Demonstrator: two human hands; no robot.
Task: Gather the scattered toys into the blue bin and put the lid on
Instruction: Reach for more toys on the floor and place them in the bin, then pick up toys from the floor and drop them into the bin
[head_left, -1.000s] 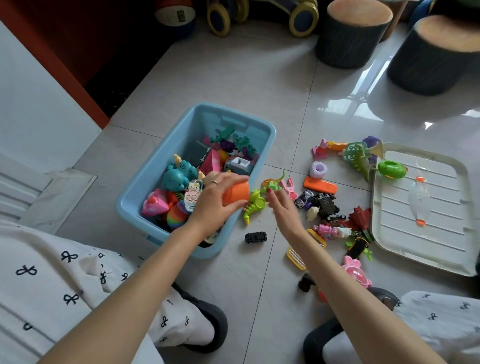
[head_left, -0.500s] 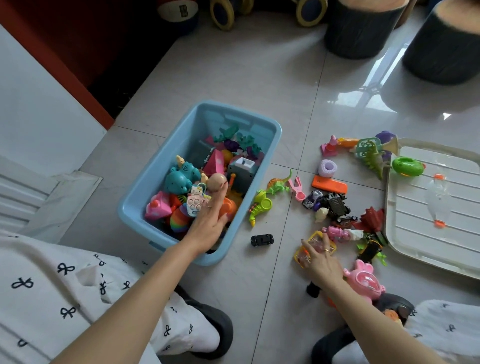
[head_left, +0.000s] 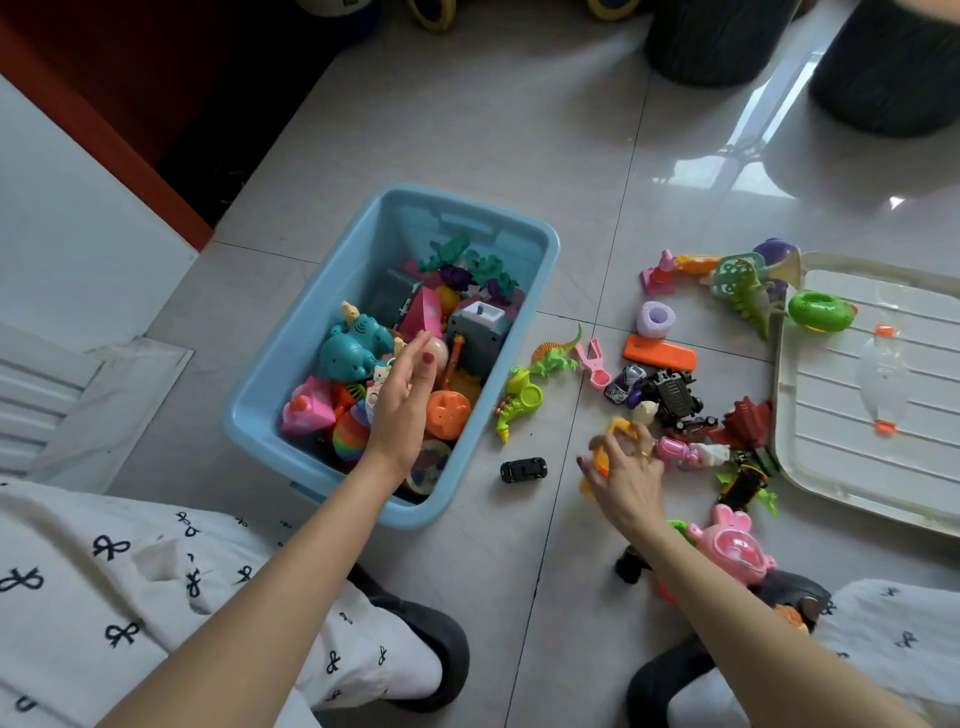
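Note:
The blue bin (head_left: 270, 387) stands on the floor left of centre, holding several toys, among them a teal dinosaur (head_left: 353, 348) and an orange cup (head_left: 448, 413) lying on its side. My left hand (head_left: 405, 400) hovers over the bin with its fingers apart and nothing in it. My right hand (head_left: 626, 467) is down on the floor right of the bin, fingers closed around a yellow-orange toy (head_left: 618, 431). Scattered toys lie beyond it: a green dinosaur (head_left: 524, 395), a small black car (head_left: 523, 469), an orange block (head_left: 660, 353). The white lid (head_left: 878, 395) lies flat at the right.
A pink rabbit toy (head_left: 732, 545) sits close to my right forearm. Two dark round stools (head_left: 717, 36) stand at the back. My knees in white patterned fabric and dark slippers (head_left: 415, 623) frame the near floor. A wall with a red edge runs along the left.
My left hand let the orange cup go into the bin and lifted open above it. My right hand dropped from near the green dinosaur and closed on the yellow-orange toy.

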